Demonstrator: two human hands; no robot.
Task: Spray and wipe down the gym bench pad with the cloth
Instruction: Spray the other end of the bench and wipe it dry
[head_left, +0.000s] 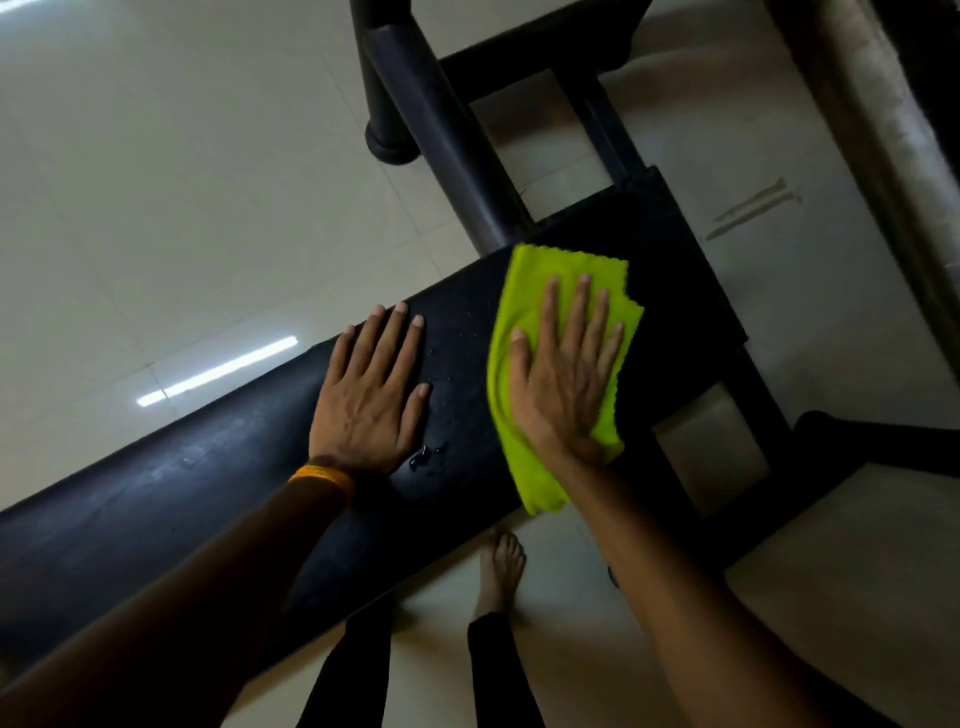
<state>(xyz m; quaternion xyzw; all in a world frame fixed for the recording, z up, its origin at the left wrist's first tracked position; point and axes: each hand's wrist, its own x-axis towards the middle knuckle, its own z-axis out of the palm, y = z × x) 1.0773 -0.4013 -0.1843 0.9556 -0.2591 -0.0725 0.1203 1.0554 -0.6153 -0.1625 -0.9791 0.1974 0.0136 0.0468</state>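
My 2 arms reach forward. My left hand (371, 395) lies palm down, fingers straight and spread, an orange band (319, 475) at the wrist. My right hand (563, 374) lies flat too, fingers straight.

Dim indoor light. A long bright reflection (218, 370) streaks the glossy floor tiles (156, 182), with more glare at the top left corner. The black bench pad (156, 499) shows a faint sheen; droplets (426, 456) on it glint. The left forearm (182, 597) lies in deep shadow. The cloth (524, 291) blurs at its near edge.
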